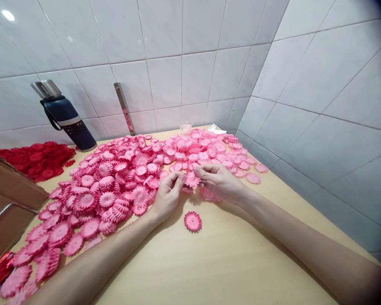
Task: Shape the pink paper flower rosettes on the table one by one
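Between my two hands, just above the table, is a pink artificial flower petal layer (192, 178) with a fringed edge. My left hand (169, 192) pinches its left side between thumb and fingers. On the opposite side my right hand (218, 180) grips the edge with thumb and forefinger. A single pink petal layer (193, 222), darker at its rim, lies flat on the table below my hands. Behind and to the left spreads a large heap of pink petal layers (114, 186), some nested in stacks. Paler ones lie partly behind my right hand.
A dark blue thermos (71, 120) stands at the back left, beside a red petal pile (34, 159). A cardboard box (12, 203) occupies the left edge. A metal strip (124, 108) leans on the tiled wall. A clear cup (186, 128) sits behind the heap.
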Demonstrator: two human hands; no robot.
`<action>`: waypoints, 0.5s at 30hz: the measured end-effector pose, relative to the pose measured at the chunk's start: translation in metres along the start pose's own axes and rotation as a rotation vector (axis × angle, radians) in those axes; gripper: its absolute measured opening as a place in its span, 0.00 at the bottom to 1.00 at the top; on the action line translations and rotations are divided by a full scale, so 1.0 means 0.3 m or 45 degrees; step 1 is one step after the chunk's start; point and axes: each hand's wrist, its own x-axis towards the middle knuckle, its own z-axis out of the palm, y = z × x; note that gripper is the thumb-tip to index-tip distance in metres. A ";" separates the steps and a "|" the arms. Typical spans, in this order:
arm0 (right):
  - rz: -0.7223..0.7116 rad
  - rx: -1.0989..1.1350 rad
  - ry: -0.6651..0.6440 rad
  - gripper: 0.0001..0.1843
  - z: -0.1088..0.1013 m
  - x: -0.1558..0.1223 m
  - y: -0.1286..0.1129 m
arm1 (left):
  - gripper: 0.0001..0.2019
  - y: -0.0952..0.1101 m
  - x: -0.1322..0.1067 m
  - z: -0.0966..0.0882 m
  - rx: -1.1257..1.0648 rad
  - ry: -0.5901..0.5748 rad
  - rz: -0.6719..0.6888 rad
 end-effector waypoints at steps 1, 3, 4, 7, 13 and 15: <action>0.035 0.057 -0.008 0.19 0.006 -0.001 -0.001 | 0.13 -0.001 -0.001 -0.001 -0.002 -0.025 -0.005; 0.093 0.140 -0.036 0.18 0.014 -0.004 -0.002 | 0.13 -0.009 -0.002 -0.003 -0.037 -0.084 -0.028; 0.114 0.166 -0.052 0.18 0.017 -0.004 -0.003 | 0.13 -0.014 -0.002 -0.004 -0.068 -0.107 -0.042; 0.077 0.125 -0.042 0.20 0.015 -0.002 -0.004 | 0.14 -0.031 0.006 -0.007 -0.173 -0.087 -0.078; -0.210 -0.381 0.338 0.17 0.013 0.001 0.003 | 0.12 -0.024 0.016 -0.002 -0.271 0.041 -0.136; -0.234 -0.410 0.375 0.17 0.020 -0.002 0.005 | 0.12 -0.014 0.011 0.003 -0.180 0.069 -0.130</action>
